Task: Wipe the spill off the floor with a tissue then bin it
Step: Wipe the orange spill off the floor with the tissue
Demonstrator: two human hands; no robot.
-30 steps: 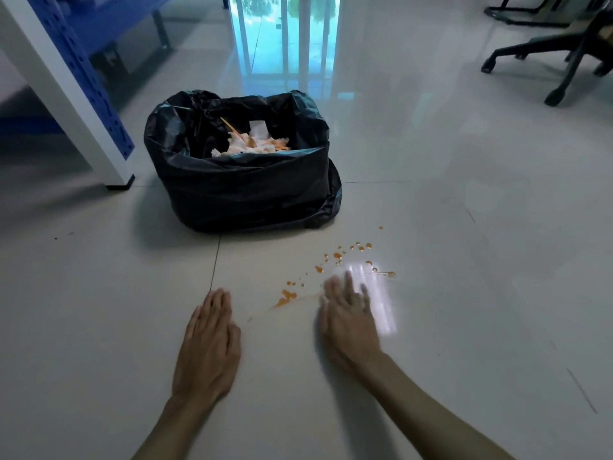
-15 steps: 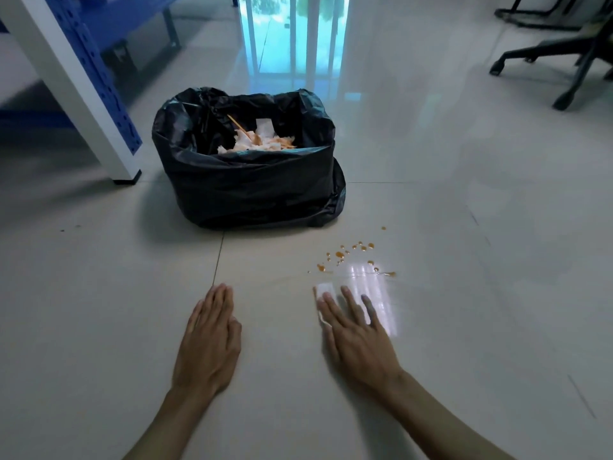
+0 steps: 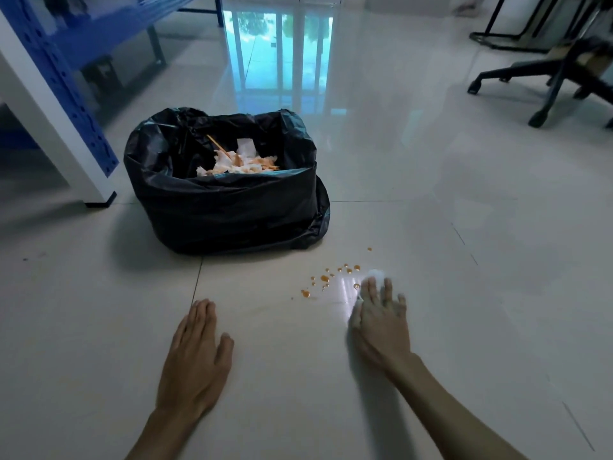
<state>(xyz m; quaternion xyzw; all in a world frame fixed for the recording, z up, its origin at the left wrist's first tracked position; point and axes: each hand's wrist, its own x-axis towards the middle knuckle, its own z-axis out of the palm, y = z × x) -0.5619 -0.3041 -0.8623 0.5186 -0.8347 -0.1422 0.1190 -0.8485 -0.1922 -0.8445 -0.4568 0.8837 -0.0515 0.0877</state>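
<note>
Orange droplets of the spill (image 3: 326, 278) dot the pale tiled floor just in front of the bin. My right hand (image 3: 381, 322) lies flat on a white tissue (image 3: 376, 273), pressing it to the floor at the right edge of the droplets; only the tissue's edges show past my fingers. My left hand (image 3: 194, 355) rests palm down on the floor to the left, fingers together, holding nothing. The bin (image 3: 229, 207), lined with a black bag, stands behind the spill and holds crumpled orange-stained tissues (image 3: 237, 162).
A blue and white shelf leg (image 3: 71, 137) stands left of the bin. An office chair base (image 3: 544, 84) on castors sits at the far right. Glossy floor tiles stretch to the right of the spill.
My right hand has slid the tissue to the right and slightly forward, over the right-hand droplets. The droplets nearest my left hand are gone. My left hand has stayed planted.
</note>
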